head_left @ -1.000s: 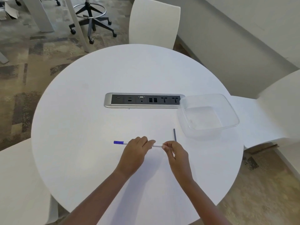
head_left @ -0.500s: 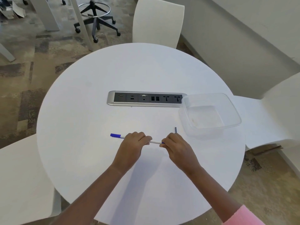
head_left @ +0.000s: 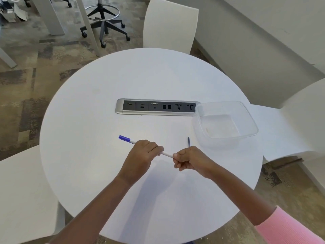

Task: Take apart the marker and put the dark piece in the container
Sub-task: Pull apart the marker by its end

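The marker point(head_left: 167, 154) is held level just above the tabletop point(head_left: 105, 103), near the front edge, with a hand at each end. The left hand point(head_left: 140, 154) is curled round the middle of the barrel. The right hand point(head_left: 189, 160) is closed in a fist over the near end, thumb on top. A short stretch of bare barrel shows between them.

It is a slim white stick with a blue cap point(head_left: 124, 138) poking out past the left hand. It looks like light, stiff plastic with a smooth skin, so it will likely slip under a loose grip. A firm hold close on either side of the joint, then a straight pull or a twist, should suit it better than bending.

The dark piece point(head_left: 188, 142) is a thin, straight, dark blue rod that rises from behind the right hand. It may be pinched in that hand or lying on the tabletop beyond it; the view does not settle which. It is probably almost weightless and apt to roll, so it is best taken between fingertips at its middle.

The clear container point(head_left: 223, 125) stands open near the right hand, with nothing in it. Its far corner touches the end of the socket strip point(head_left: 156, 107).
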A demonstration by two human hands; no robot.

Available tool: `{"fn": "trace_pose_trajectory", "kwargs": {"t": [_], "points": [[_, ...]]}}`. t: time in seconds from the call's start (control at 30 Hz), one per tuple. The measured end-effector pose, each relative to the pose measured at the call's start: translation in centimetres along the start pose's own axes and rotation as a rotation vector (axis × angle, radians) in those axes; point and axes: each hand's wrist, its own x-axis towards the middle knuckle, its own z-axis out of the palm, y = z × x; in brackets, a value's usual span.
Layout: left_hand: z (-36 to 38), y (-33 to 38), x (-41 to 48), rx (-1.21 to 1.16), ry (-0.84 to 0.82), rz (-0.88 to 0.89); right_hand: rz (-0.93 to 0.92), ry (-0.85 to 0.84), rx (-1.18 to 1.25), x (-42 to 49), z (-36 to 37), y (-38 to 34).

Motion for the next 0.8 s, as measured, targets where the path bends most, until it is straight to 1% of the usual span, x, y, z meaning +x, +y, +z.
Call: {"fn": "trace_pose_trajectory", "kwargs": {"t": [0.07,0.13,0.23,0.4,0.47,0.53,0.6,0.67,0.73,0.8], "points": [[0.0,0.0,0.2,-0.004,-0.005,-0.025,0.025,-0.032,0.066,-0.1,-0.2,-0.2],[0.0,-0.2,0.4,0.001,-0.012,-0.058,-0.039,0.025,-0.009,-0.1,0.0,-0.1],[-0.3,-0.3,0.6,0.025,-0.031,-0.09,-0.27,0.242,-0.323,-0.2,0.5,0.6],[-0.5,0.0,0.9,0.019,-0.029,-0.092,-0.623,0.511,-0.87,0.2,1.3,2.0],[-0.5,0.1,0.8,0.016,-0.022,-0.094,-0.717,0.574,-1.019,0.4,1.2,2.1],[-0.4,0.2,0.7,0.015,0.002,-0.086,-0.76,0.573,-1.066,0.5,1.1,2.1],[-0.4,0.2,0.7,0.014,0.03,-0.07,-0.723,0.524,-1.002,0.3,1.0,1.8],[-0.6,0.2,0.8,0.019,0.042,-0.054,-0.627,0.447,-0.883,0.0,1.1,1.1],[-0.8,0.2,0.8,0.026,0.041,-0.038,-0.447,0.313,-0.728,-0.5,0.9,0.1],[-0.9,0.3,0.7,0.029,0.036,-0.024,-0.251,0.177,-0.498,-0.7,0.4,-0.8]]}}
